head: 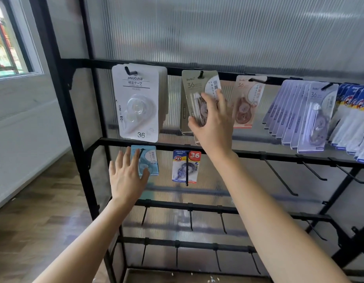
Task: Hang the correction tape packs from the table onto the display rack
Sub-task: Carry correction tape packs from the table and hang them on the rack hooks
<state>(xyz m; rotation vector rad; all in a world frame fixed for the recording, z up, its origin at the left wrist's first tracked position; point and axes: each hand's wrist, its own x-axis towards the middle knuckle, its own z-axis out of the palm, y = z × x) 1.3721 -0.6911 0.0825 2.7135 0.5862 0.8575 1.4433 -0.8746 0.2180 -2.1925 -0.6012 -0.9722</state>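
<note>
Currently, the right hand (211, 123) grips the olive correction tape pack (194, 84) by its clear blister, thumb on the left edge and fingers curled over the front. The pack hangs tilted, with its top hole on a hook (201, 74) of the top bar of the display rack (248, 154). The hook lies at 12 o'clock from the right hand.

The left hand (126, 176) is spread, fingers straight and apart. Its fingertips and thumb touch the light blue pack (149, 158), which hangs from the second bar at 1 o'clock from the hand. The two hands are well apart, the left one at 7 o'clock from the right.

Top bar:
- The white packs (138, 103) hang at 9 o'clock from the olive pack.
- The pink pack (246, 103) hangs just beside it at 3 o'clock.
- Further towards 3 o'clock hang a fanned row of lavender packs (311, 115) and the blue-and-white packs (356, 119).

Second bar: a blue-and-red pack (186, 166) hangs between the forearms, at 6 o'clock from the olive pack.

The lower bars carry bare hooks (190, 220). A ribbed translucent panel (217, 27) backs the rack.
</note>
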